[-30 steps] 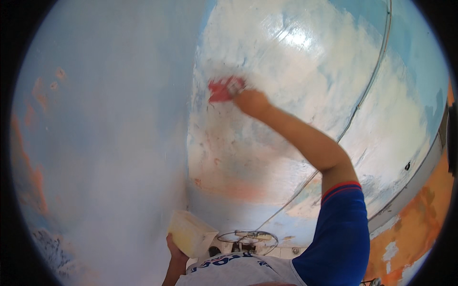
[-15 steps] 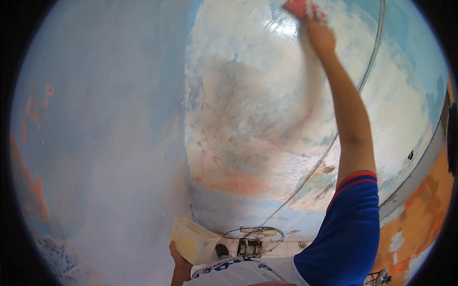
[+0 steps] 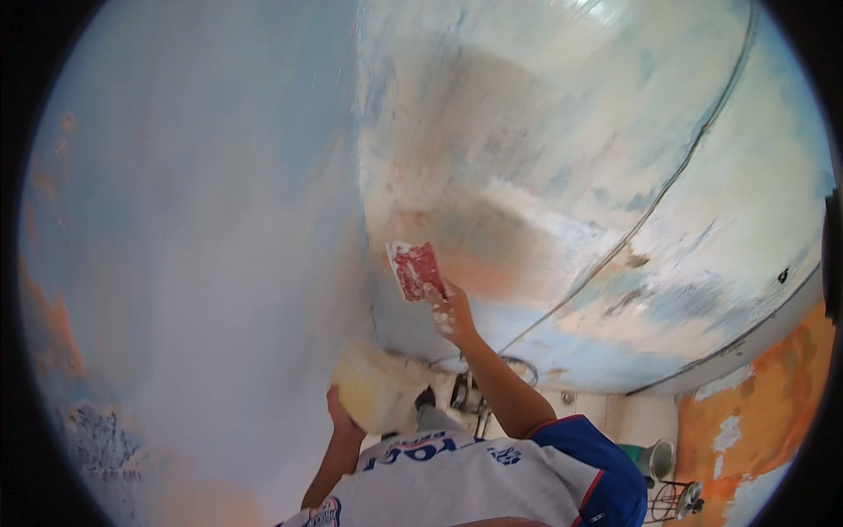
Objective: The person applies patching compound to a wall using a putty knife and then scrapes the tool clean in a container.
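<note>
My right hand [image 3: 452, 314], speckled with white filler, grips a red putty spreader [image 3: 414, 269] whose face and edge are smeared with white. The spreader is up in front of the patchy wall, near the inner corner; whether it touches the wall I cannot tell. Lower down, my left hand [image 3: 343, 415] holds a pale yellowish plastic tub [image 3: 376, 392] by its side. The tub is blurred, and what lies inside it cannot be made out.
A cable [image 3: 654, 204] runs slanting down the patchy wall [image 3: 527, 132]. The blue-grey wall [image 3: 219, 220] stands at the left. Below are a wheeled metal frame [image 3: 465, 393], a bucket [image 3: 659, 458] and a fan-like object [image 3: 680, 502]. An orange wall [image 3: 746, 413] is at the right.
My right hand has come down from high on the wall with the spreader, toward the corner and the tub. The left hand has lifted the tub slightly. The view has shifted too.
</note>
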The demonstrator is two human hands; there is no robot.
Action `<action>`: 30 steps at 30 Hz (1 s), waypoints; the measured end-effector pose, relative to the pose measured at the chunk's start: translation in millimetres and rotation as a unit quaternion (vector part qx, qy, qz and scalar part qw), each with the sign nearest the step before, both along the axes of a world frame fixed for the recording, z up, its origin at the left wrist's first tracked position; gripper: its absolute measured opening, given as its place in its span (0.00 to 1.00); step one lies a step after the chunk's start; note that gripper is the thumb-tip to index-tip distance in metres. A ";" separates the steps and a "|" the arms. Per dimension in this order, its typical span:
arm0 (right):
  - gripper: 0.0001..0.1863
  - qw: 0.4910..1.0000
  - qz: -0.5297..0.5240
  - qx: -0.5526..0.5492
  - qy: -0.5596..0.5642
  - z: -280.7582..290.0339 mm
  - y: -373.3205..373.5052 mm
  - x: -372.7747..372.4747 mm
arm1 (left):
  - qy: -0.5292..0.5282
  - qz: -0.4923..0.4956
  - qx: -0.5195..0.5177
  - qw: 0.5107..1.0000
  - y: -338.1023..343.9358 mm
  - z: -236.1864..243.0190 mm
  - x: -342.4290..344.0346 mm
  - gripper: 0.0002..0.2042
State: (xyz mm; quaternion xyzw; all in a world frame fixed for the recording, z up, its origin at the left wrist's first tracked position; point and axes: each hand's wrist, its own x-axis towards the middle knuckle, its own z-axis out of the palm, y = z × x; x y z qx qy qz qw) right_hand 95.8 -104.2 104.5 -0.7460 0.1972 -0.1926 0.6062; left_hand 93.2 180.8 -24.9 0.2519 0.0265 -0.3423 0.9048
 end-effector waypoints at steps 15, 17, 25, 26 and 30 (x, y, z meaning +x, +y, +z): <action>0.18 0.979 -0.071 0.110 -0.154 31.3 30.0 -114.2 | -0.044 -0.045 -0.058 0.996 -69.5 69.8 26.6 0.33; 0.16 0.988 -0.069 0.058 -0.122 21.8 21.5 -137.4 | -0.041 -0.066 -0.102 0.992 -81.1 51.2 19.9 0.34; 0.13 0.971 -0.186 -0.146 -0.036 28.1 9.7 -243.5 | -0.066 -0.109 -0.070 0.989 -110.0 75.6 -61.7 0.35; 0.13 0.970 -0.184 -0.149 -0.058 24.2 10.2 -251.6 | -0.060 -0.109 -0.059 0.990 -107.4 75.1 -74.1 0.35; 0.12 0.970 -0.165 -0.154 -0.093 21.9 11.8 -303.0 | -0.026 -0.108 -0.016 0.994 -112.5 56.8 -130.4 0.35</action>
